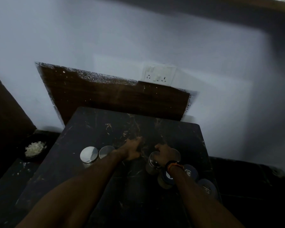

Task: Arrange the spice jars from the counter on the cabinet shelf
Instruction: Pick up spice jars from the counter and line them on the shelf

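1. Steel-lidded spice jars (88,154) stand left on the dark tabletop (138,122); others cluster right.
2. Right hand (164,154) grasps one jar (152,162); left hand (132,150) rests loosely curled, empty.
3. Lift straight up, clear of neighbours.

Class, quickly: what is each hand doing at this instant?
Left hand: curled on the counter, holding nothing that shows.
Right hand: grip closed on a steel-lidded jar.
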A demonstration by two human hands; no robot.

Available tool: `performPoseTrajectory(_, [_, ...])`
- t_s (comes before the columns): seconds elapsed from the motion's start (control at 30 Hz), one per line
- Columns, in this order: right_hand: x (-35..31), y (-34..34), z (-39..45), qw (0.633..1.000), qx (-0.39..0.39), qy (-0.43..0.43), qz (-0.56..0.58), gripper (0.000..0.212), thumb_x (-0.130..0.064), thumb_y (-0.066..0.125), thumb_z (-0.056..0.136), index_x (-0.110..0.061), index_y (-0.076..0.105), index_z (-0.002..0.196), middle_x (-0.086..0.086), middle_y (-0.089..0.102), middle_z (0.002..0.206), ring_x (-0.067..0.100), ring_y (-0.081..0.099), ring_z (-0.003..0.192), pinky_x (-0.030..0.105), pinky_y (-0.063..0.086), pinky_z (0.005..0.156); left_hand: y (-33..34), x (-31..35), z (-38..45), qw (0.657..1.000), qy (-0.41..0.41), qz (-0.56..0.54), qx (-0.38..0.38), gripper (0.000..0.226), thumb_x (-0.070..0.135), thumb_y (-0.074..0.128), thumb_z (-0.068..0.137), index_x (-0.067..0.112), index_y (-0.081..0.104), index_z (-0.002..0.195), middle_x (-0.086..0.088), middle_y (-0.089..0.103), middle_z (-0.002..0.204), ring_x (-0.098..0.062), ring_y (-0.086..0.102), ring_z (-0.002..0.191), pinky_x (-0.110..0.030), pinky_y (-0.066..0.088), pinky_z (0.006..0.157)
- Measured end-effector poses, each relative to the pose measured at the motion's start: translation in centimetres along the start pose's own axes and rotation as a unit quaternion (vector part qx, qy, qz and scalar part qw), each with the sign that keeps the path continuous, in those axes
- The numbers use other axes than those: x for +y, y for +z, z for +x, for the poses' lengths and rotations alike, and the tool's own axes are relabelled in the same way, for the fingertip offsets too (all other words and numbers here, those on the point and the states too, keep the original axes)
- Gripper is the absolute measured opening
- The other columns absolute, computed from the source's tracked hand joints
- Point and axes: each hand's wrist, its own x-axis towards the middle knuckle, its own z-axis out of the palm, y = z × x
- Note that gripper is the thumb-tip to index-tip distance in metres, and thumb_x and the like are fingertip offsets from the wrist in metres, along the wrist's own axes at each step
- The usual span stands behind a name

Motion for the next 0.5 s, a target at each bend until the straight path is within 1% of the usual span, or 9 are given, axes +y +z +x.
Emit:
performPoseTrajectory(0.07, [0.4, 1.0, 0.0, 0.998, -0.004, -0.004, -0.058, 0.053, -0.039, 0.057, 0.092, -0.023, 0.048, 0.142, 0.006, 0.051, 0.140, 0.025, 0.051, 0.127, 0.035, 0.038, 0.103, 0.5, -0.2, 0.0, 1.000, -0.008, -0.004, -0.012, 0.053, 0.019, 0.060, 0.095, 0.013, 0.042, 0.145, -0.012, 0.050, 0.144, -0.027, 0.048, 0.134, -0.047, 0.036, 0.115])
performPoseTrajectory(0.17, [0.9, 2.1, -0.1, 0.993, -0.024, -0.022, -0.110, 0.073, -0.048, 0.066, 0.082, -0.021, 0.042, 0.145, 0.007, 0.050, 0.138, 0.025, 0.049, 0.126, 0.038, 0.037, 0.108, 0.8, -0.6, 0.1, 0.999, -0.019, -0.030, -0.026, 0.053, 0.017, 0.061, 0.095, 0.014, 0.042, 0.145, -0.011, 0.052, 0.142, -0.026, 0.051, 0.131, -0.046, 0.041, 0.113])
performPoseTrajectory(0.23, [1.1, 2.6, 0.1, 0.990, -0.022, -0.033, -0.139, 0.080, -0.050, 0.068, 0.079, -0.020, 0.038, 0.147, 0.008, 0.049, 0.139, 0.027, 0.047, 0.128, 0.041, 0.037, 0.110, 1.0, -0.8, 0.2, 0.998, -0.024, -0.041, -0.033, 0.057, 0.016, 0.061, 0.095, 0.013, 0.039, 0.148, -0.012, 0.051, 0.143, -0.026, 0.051, 0.132, -0.047, 0.042, 0.112])
performPoseTrajectory(0.3, [1.3, 3.0, 0.3, 0.984, -0.019, -0.045, -0.173, 0.084, -0.051, 0.066, 0.081, -0.019, 0.033, 0.151, 0.010, 0.047, 0.142, 0.028, 0.045, 0.131, 0.043, 0.034, 0.113, 1.1, -1.1, 0.2, 0.998, -0.028, -0.045, -0.036, 0.058, 0.015, 0.061, 0.095, 0.014, 0.037, 0.149, -0.012, 0.051, 0.143, -0.025, 0.051, 0.131, -0.045, 0.044, 0.111])
performPoseTrajectory(0.37, [1.4, 3.3, 0.5, 0.979, -0.027, -0.050, -0.195, 0.088, -0.051, 0.069, 0.080, -0.018, 0.030, 0.152, 0.011, 0.045, 0.144, 0.028, 0.043, 0.133, 0.044, 0.032, 0.115, 1.2, -1.3, 0.2, 0.997, -0.029, -0.053, -0.038, 0.053, 0.014, 0.060, 0.095, 0.015, 0.041, 0.145, -0.011, 0.054, 0.139, -0.023, 0.055, 0.127, -0.041, 0.046, 0.108])
performPoseTrajectory(0.43, [1.6, 3.5, 0.6, 0.981, -0.024, -0.048, -0.186, 0.088, -0.050, 0.071, 0.079, -0.018, 0.031, 0.151, 0.010, 0.045, 0.144, 0.027, 0.043, 0.133, 0.044, 0.033, 0.114, 1.3, -1.5, 0.3, 0.997, -0.032, -0.064, -0.041, 0.047, 0.014, 0.059, 0.096, 0.017, 0.045, 0.140, -0.009, 0.056, 0.137, -0.021, 0.056, 0.124, -0.036, 0.047, 0.103])
performPoseTrajectory(0.5, [1.9, 3.7, 0.6, 0.984, -0.003, -0.051, -0.169, 0.082, -0.050, 0.070, 0.079, -0.020, 0.036, 0.148, 0.007, 0.048, 0.141, 0.026, 0.045, 0.130, 0.043, 0.034, 0.113, 1.3, -1.8, 0.2, 0.995, -0.038, -0.078, -0.041, 0.046, 0.014, 0.060, 0.095, 0.017, 0.046, 0.139, -0.008, 0.056, 0.136, -0.020, 0.056, 0.123, -0.033, 0.047, 0.101])
